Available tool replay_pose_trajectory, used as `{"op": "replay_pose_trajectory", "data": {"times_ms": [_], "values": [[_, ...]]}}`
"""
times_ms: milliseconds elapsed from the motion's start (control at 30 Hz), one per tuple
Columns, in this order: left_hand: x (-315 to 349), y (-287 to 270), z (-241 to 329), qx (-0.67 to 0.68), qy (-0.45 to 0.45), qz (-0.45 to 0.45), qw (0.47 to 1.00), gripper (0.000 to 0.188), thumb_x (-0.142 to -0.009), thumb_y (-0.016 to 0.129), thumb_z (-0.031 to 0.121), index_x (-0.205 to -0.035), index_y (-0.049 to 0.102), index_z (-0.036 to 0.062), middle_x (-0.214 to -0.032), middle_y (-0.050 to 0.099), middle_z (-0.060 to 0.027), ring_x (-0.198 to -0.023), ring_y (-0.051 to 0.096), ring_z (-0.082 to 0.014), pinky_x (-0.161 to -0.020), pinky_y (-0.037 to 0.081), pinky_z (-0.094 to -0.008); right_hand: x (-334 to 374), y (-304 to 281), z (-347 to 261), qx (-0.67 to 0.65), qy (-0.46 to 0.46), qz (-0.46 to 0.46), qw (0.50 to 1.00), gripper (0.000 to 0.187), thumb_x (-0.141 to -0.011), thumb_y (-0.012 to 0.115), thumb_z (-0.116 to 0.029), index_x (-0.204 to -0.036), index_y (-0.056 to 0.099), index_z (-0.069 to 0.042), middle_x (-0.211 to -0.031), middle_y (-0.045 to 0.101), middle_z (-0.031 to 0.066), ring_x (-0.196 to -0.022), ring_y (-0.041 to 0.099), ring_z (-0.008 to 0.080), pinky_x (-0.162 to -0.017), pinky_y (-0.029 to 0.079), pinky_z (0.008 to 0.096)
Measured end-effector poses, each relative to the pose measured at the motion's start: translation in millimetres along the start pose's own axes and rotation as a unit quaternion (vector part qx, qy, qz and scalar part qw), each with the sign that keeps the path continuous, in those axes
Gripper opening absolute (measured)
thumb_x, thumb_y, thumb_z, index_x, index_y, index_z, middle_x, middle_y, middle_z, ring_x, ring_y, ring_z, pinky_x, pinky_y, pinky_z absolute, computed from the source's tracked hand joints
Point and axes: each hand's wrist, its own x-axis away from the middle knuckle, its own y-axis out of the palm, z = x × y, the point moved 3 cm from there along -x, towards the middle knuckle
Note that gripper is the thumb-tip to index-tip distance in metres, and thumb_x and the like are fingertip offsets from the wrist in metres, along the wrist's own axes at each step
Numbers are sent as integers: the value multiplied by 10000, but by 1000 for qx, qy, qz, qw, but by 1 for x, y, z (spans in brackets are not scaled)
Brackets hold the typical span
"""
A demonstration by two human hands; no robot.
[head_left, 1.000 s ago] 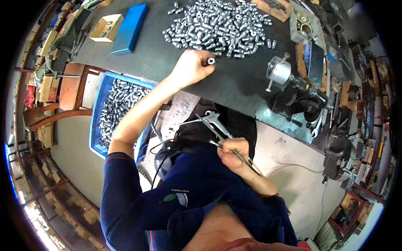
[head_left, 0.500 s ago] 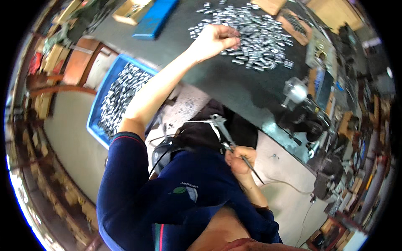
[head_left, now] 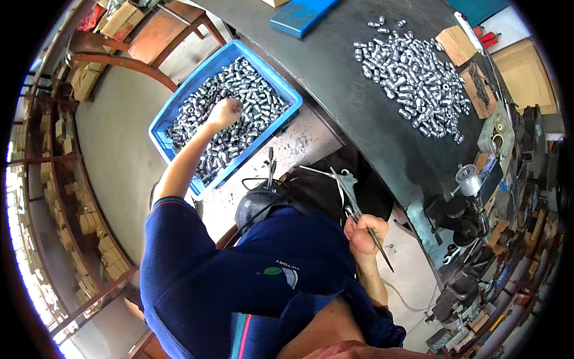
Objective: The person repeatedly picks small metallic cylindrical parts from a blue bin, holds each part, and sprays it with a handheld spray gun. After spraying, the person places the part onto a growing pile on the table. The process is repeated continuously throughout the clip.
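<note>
My left hand (head_left: 225, 113) is over the blue plastic bin (head_left: 292, 100), just above or touching the small metal fittings (head_left: 257, 99) heaped in it. Its fingers are curled in, and I cannot make out whether they hold a part. In front of my body, my right hand (head_left: 366, 232) is closed round a silver blow gun (head_left: 348, 182) with a thin nozzle and curved lever. The same fist grips a long, tapered metal tool (head_left: 379, 246) whose point sticks out towards me. Another heap of shiny metal fittings (head_left: 412, 78) lies on the dark workbench (head_left: 335, 66).
A blue flat case (head_left: 304, 17) and a wooden block (head_left: 457, 45) lie on the bench. A bench device with a metal cylinder (head_left: 469, 179) stands at its right end. Behind the bin is a wooden chair (head_left: 119, 64); shelves of boxes (head_left: 89, 221) line the left.
My left hand has moved from the heap on the bench down-left to over the bin. My right hand still grips its tools. The whole view has shifted, with the bench now further right.
</note>
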Motion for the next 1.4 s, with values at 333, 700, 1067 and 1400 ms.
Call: {"op": "replay_pose_trajectory", "data": {"times_ms": [333,700,1067,1400], "values": [[-11,53,12,-316,-71,-38,945,318,-751,655,359,-860,657,60,-898,661,-147,-828,653,-301,-729,519,-406,0,4,6,10,23,-11,1000,218,-638,400,70,-509,270,-49,-479,335,36,-430,334,105,-393,240,230],[6,1,50,178,-151,-50,971,318,-733,663,121,-1007,580,-18,-797,649,-158,-704,648,-190,-638,523,-296,3,-9,16,-2,5,-10,1000,232,-673,388,57,-508,274,-59,-464,337,46,-409,317,107,-367,227,230],[60,42,226,639,-69,-268,718,235,-786,565,143,-890,601,-65,-839,609,-109,-622,602,-212,-625,500,-324,-11,-15,5,102,-26,-24,994,269,-600,486,52,-566,237,-43,-500,271,33,-452,272,104,-418,214,258],[90,87,269,657,-144,-401,622,290,-938,490,256,-873,578,-12,-517,506,-81,-371,435,-165,-391,347,-276,-21,-28,7,139,-81,-22,987,261,-600,512,18,-560,261,-41,-504,249,44,-434,258,108,-410,211,274]]}}
